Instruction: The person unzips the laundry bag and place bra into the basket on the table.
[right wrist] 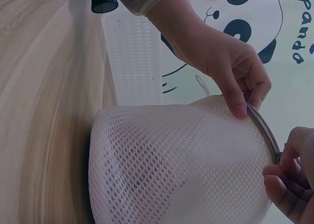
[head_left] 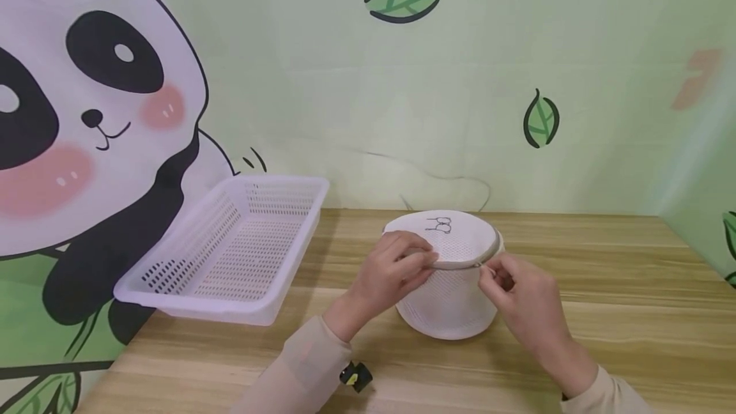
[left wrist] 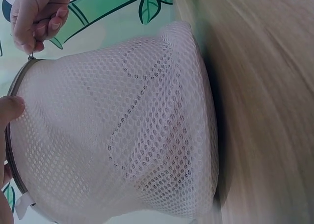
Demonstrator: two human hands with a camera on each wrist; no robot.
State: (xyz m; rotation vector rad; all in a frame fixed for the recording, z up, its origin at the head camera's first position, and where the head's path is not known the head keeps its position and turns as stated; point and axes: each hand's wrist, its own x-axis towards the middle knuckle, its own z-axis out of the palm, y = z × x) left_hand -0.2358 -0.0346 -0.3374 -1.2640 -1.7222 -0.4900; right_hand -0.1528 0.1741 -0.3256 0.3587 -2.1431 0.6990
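A white mesh laundry bag point(head_left: 448, 308), shaped like a short drum, stands on the wooden table. Its round lid point(head_left: 460, 238) bears a small line drawing, and a grey-brown zipper point(left wrist: 18, 79) runs round the rim. My left hand point(head_left: 397, 266) grips that rim at the near left, thumb on the mesh just under the zipper in the right wrist view. At the near right of the rim, my right hand point(head_left: 526, 302) pinches the zipper pull point(left wrist: 32, 56) between thumb and forefinger. A small white tag point(left wrist: 23, 204) sticks out at the zipper. Whatever the bag contains is veiled by the mesh.
A white perforated plastic basket point(head_left: 267, 299) stands to the left of the bag. A small black object with a yellow mark point(head_left: 356, 375) shows beside my left sleeve. Behind the table point(head_left: 621, 337) hangs a green backdrop point(head_left: 460, 101) printed with a panda and leaves.
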